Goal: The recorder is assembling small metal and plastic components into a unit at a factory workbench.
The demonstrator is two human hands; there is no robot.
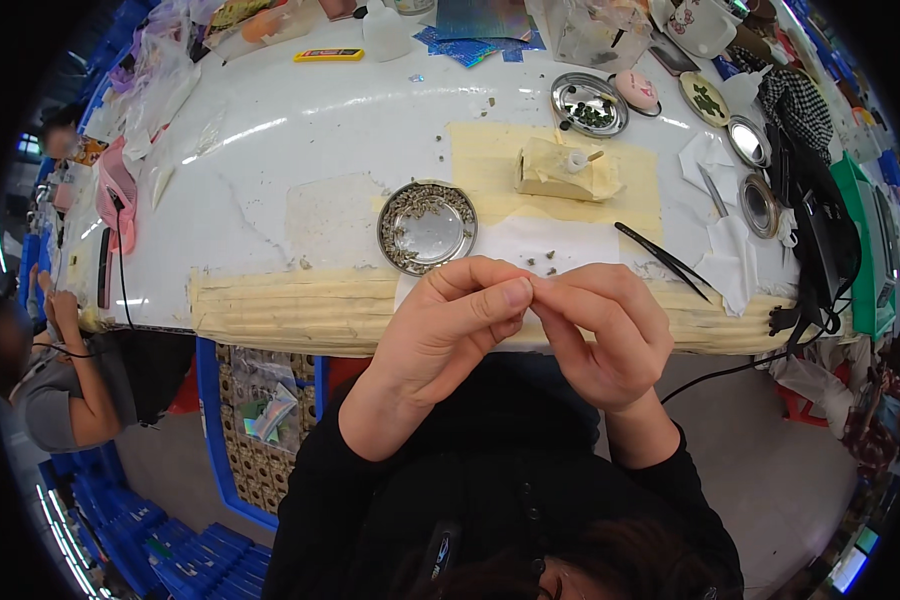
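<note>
My left hand point(445, 325) and my right hand point(610, 325) meet fingertip to fingertip over the table's front edge. Both are closed in a pinch, and whatever sits between the fingertips is too small to make out. Just beyond them lies a white paper sheet point(580, 238) with several tiny greyish pieces point(551, 271) on it. Left of the sheet, a round metal dish point(435, 240) holds many similar small pieces around its inner side. Black tweezers point(665, 262) rest to the right of my right hand, apart from it.
Behind the paper stands a tape-wrapped block point(565, 170) with a small white nozzle-like top. A metal dish of dark green pieces point(590, 105) is farther back. Padded yellowish tape point(290, 300) covers the front edge. A yellow cutter point(328, 55) lies far left; another person point(75, 370) sits at left.
</note>
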